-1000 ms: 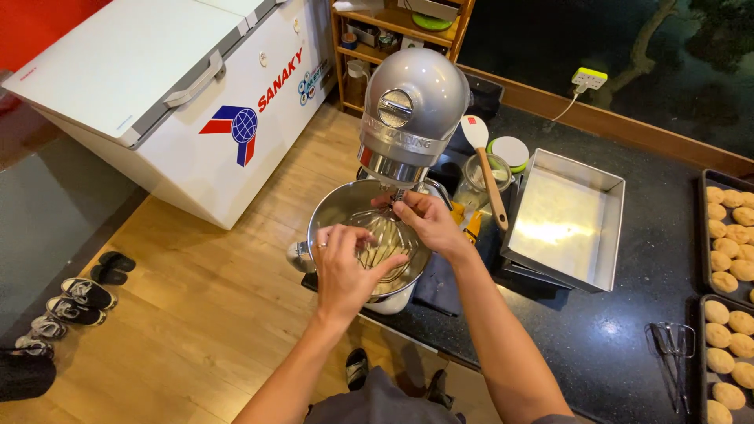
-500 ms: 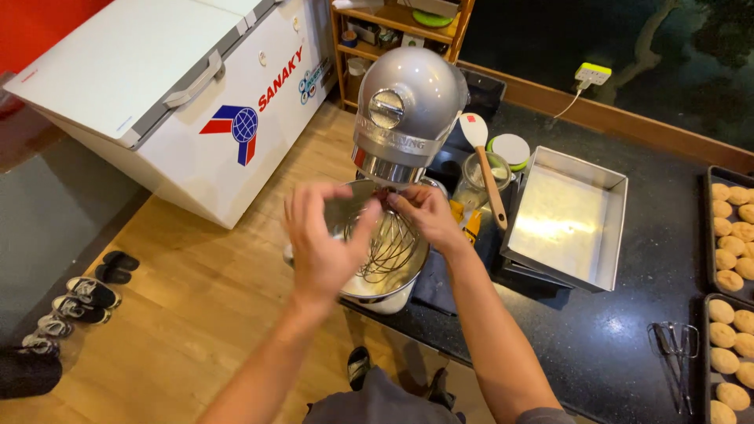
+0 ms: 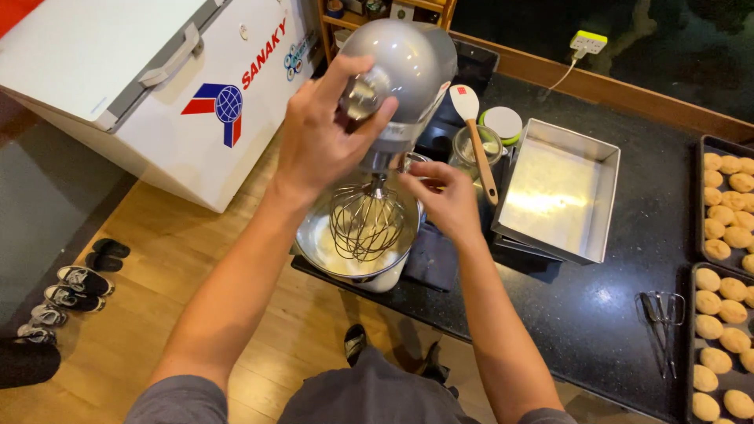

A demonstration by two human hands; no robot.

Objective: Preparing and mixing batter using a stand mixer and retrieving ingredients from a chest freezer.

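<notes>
1. Your left hand (image 3: 322,145) wraps over the front of the grey stand mixer's head (image 3: 404,71), thumb and fingers curled around the attachment hub cap; the hold looks firm, palm pressed to the metal.

2. Your right hand (image 3: 444,200) sits just beside the top of the wire whisk (image 3: 365,224), fingers pinched narrowly near its shaft, where it meets the mixer head. Whether they actually clamp the shaft or only touch it, you cannot tell from this angle.

3. From the head view, the whisk hangs raised above the steel mixing bowl (image 3: 314,243), which holds a pale, creamy mixture at its bottom. The bowl rests on the mixer's base at the edge of the dark counter (image 3: 597,314).

4. Judging from the tilted head and lifted whisk, the step in hand looks like raising the head and handling the whisk at its shaft. A next move would call for steadying the head with your left hand while your right works the shaft.

5. Around you: a white spatula with a wooden handle (image 3: 475,133) stands in a glass jar, an empty square metal pan (image 3: 558,188) sits to the right, trays of round biscuits (image 3: 726,228) lie at the far right, and a white chest freezer (image 3: 141,78) stands to the left.
</notes>
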